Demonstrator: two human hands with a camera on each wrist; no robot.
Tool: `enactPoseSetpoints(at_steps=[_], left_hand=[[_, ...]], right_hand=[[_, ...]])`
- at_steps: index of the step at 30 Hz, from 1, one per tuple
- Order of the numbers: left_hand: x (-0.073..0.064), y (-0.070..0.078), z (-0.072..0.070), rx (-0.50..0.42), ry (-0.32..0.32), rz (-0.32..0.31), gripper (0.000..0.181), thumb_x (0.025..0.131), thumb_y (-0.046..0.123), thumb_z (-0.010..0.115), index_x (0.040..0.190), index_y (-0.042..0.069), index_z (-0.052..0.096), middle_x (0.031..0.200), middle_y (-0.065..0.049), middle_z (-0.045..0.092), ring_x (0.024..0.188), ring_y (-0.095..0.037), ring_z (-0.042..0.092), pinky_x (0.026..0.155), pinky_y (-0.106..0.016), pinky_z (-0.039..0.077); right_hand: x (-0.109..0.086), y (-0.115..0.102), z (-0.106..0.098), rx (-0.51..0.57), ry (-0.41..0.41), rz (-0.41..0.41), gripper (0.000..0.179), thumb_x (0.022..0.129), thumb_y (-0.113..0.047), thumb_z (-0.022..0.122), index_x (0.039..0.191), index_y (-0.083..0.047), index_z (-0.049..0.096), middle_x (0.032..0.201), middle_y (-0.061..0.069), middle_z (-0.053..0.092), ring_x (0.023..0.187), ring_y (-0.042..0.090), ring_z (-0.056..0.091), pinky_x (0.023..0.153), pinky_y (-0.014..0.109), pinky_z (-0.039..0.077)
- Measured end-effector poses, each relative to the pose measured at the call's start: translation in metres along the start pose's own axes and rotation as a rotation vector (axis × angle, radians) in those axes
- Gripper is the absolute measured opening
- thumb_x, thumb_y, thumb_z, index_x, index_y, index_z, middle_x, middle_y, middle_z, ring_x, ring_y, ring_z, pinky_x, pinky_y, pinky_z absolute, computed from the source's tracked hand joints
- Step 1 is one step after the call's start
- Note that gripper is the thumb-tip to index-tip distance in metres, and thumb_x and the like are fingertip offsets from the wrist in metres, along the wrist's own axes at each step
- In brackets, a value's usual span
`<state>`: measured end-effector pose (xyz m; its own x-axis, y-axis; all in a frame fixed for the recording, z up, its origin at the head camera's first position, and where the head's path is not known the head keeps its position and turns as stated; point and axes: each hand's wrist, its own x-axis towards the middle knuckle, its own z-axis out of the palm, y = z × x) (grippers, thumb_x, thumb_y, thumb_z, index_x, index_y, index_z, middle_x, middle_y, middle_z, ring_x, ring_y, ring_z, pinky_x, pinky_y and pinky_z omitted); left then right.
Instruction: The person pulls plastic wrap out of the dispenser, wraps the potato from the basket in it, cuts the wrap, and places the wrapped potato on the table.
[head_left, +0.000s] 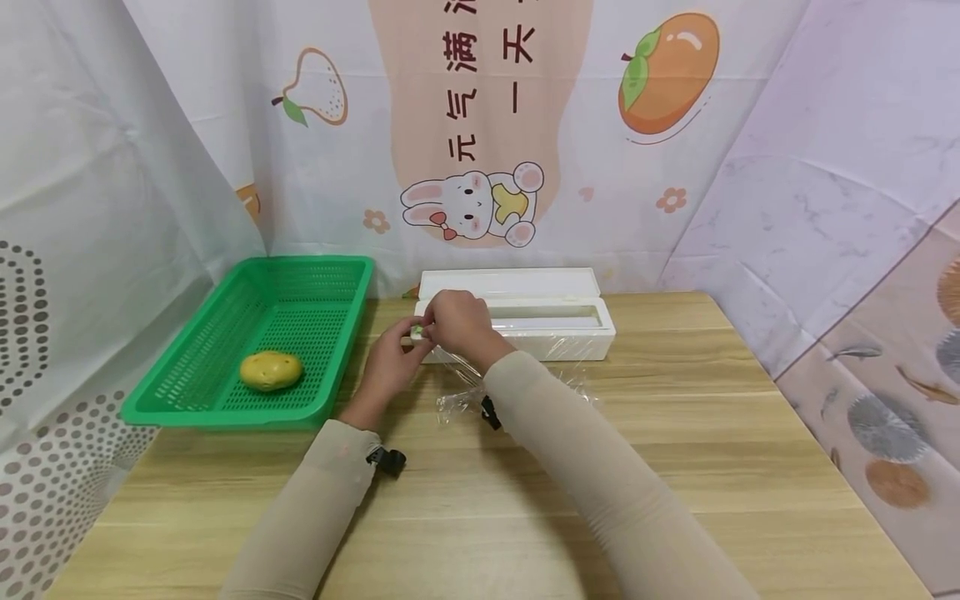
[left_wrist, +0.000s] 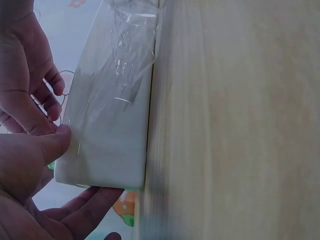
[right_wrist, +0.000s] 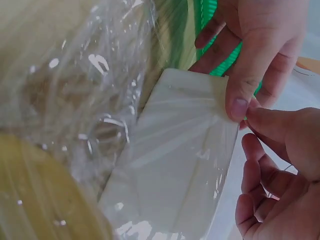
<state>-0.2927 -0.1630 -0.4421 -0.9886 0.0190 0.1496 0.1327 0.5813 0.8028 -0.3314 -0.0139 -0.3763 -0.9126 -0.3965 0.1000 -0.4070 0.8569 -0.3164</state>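
Note:
A long white cling film box point(head_left: 555, 345) lies with its lid point(head_left: 517, 282) raised at the back and a film roll point(head_left: 551, 322) inside. My left hand point(head_left: 390, 362) grips its left end, thumb on the top edge and fingers around the end. Over the same corner, my right hand point(head_left: 461, 325) pinches a small green slide cutter point(head_left: 417, 331) between thumb and forefinger, mostly covered by the fingertips. Clear film point(right_wrist: 100, 95) hangs over the box's front onto the table. Through it, a rounded yellow thing point(right_wrist: 40, 195) shows in the right wrist view; my right forearm hides it in the head view.
A green plastic basket point(head_left: 345, 350) stands at the left with a potato point(head_left: 272, 370) in it. The wooden table point(head_left: 450, 517) ends at a printed cloth point(head_left: 330, 192) behind the box. Crumpled film spreads beneath my right forearm.

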Motion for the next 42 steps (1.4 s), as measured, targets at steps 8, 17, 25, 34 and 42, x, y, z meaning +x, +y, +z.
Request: enactPoseSetpoints(at_steps=[8,17,25,34,42], left_hand=[[0.0,-0.003,-0.002,-0.007,-0.006,0.002,0.04,0.101,0.033,0.069,0.138,0.019,0.063,0.145,-0.013,0.059,0.127,-0.036,0.063,0.099,-0.051,0.056],[0.001,-0.006,-0.001,-0.001,-0.002,0.017,0.039,0.099,0.034,0.071,0.136,0.022,0.064,0.148,-0.012,0.058,0.133,-0.037,0.059,0.1,-0.052,0.056],[0.002,-0.004,-0.002,0.021,-0.004,0.019,0.04,0.099,0.035,0.071,0.136,0.021,0.064,0.146,-0.012,0.06,0.132,-0.035,0.059,0.1,-0.052,0.056],[0.002,-0.004,-0.003,0.04,-0.003,0.02,0.036,0.099,0.035,0.071,0.131,0.02,0.065,0.142,-0.013,0.062,0.129,-0.036,0.062,0.098,-0.052,0.057],[0.003,-0.002,-0.003,0.041,-0.012,0.012,0.03,0.099,0.033,0.072,0.126,0.021,0.066,0.141,-0.012,0.062,0.127,-0.035,0.064,0.096,-0.051,0.058]], right_hand=[[0.0,0.003,-0.001,0.031,-0.015,0.024,0.004,0.09,-0.032,0.081,0.093,-0.03,0.082,0.099,-0.013,0.077,0.1,0.018,0.067,0.089,0.045,0.05],[-0.001,0.004,-0.003,0.019,-0.035,0.04,0.007,0.09,-0.035,0.081,0.095,-0.031,0.082,0.101,-0.012,0.077,0.102,0.022,0.066,0.093,0.049,0.049],[-0.001,0.007,-0.004,0.01,-0.051,0.038,0.005,0.091,-0.034,0.08,0.09,-0.03,0.082,0.103,-0.013,0.077,0.104,0.022,0.064,0.095,0.05,0.047],[-0.002,0.012,-0.007,-0.021,-0.081,0.03,0.011,0.094,-0.035,0.076,0.085,-0.029,0.08,0.088,-0.014,0.071,0.097,0.02,0.062,0.094,0.05,0.046],[-0.004,0.016,-0.012,-0.05,-0.097,0.041,0.01,0.095,-0.036,0.076,0.088,-0.03,0.08,0.095,-0.014,0.073,0.103,0.022,0.063,0.097,0.052,0.046]])
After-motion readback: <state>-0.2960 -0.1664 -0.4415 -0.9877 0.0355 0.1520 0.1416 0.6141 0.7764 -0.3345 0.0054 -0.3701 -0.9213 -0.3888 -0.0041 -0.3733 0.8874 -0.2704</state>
